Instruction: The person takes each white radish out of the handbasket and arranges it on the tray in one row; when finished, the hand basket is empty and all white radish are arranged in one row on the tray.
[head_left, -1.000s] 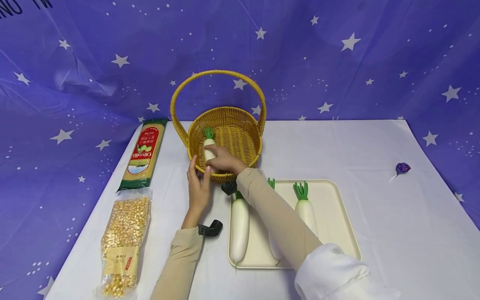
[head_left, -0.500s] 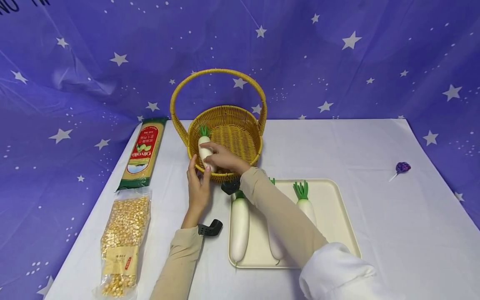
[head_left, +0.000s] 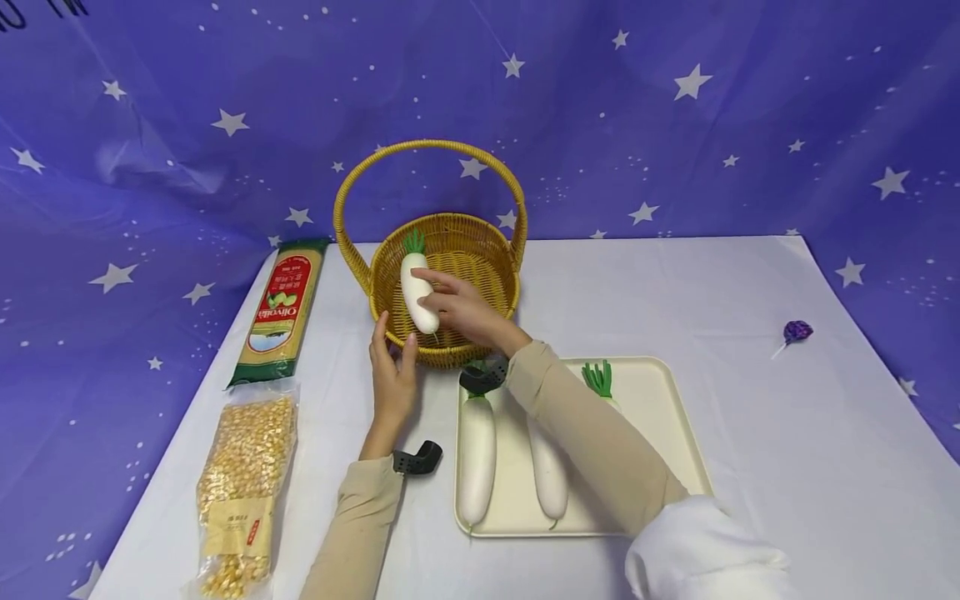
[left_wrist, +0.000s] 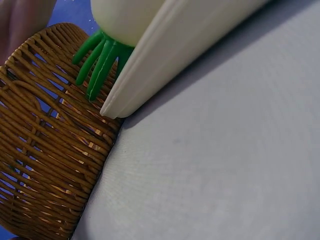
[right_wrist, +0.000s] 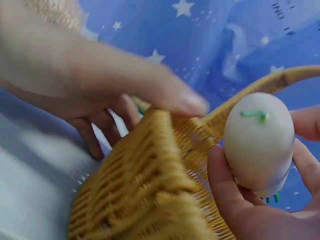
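Note:
My right hand (head_left: 474, 317) holds a white radish (head_left: 417, 296) with green leaves between thumb and fingers, at the opening of a wicker basket (head_left: 487, 242). The radish slants, leaves toward the back, root tip toward me. In the right wrist view, the radish's root end (right_wrist: 260, 145) faces the camera above the basket's rim. My left hand (head_left: 393, 387) touches the basket's near left side, its thumb at the rim and its fingers fairly straight along the outside. In the left wrist view, only the basket's woven outer wall (left_wrist: 45, 140) shows near that hand.
A cream tray (head_left: 660, 417) holds three more radishes (head_left: 477, 458), partly hidden by my right arm. At left lie a pasta packet (head_left: 283, 308) and a bag of corn kernels (head_left: 247, 467). A purple lollipop (head_left: 797, 332) lies far right. A starry cloth (head_left: 637, 125) hangs behind.
The radish has tilted and come further into view at the basket's opening, its root tip now showing. My right hand has shifted right and back; the left hand stays at the basket.

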